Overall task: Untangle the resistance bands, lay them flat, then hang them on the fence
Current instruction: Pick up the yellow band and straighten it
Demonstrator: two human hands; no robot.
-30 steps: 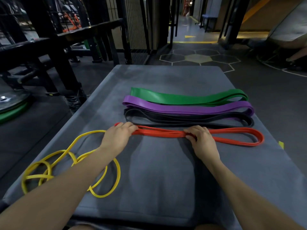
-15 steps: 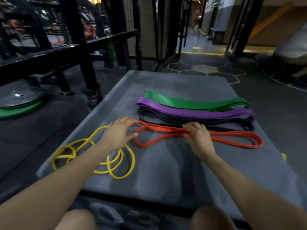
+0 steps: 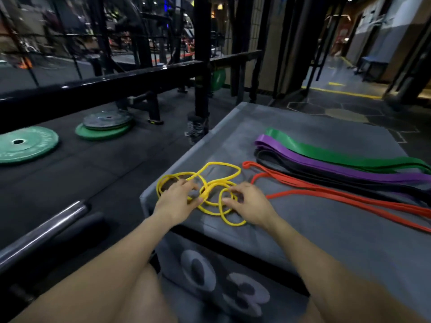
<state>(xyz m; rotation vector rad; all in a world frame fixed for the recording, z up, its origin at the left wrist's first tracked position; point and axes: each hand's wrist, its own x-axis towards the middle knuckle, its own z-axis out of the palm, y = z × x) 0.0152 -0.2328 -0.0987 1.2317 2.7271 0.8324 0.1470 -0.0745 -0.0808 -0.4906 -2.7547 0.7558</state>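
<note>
Both hands working the tangled yellow band at the box's near left corner.

The left hand's fingers (image 3: 194, 186) curl to pinch a strand of the yellow band (image 3: 210, 194); the right hand (image 3: 250, 203) pinches a loop with thumb and fingertips. Best, I judge, to lift one loop clear and draw it out slowly rather than tug. The red band (image 3: 326, 197), black band (image 3: 303, 167), purple band (image 3: 326, 163) and green band (image 3: 338, 152) lie flat across the gray box (image 3: 326, 229) toward its right edge.
</note>
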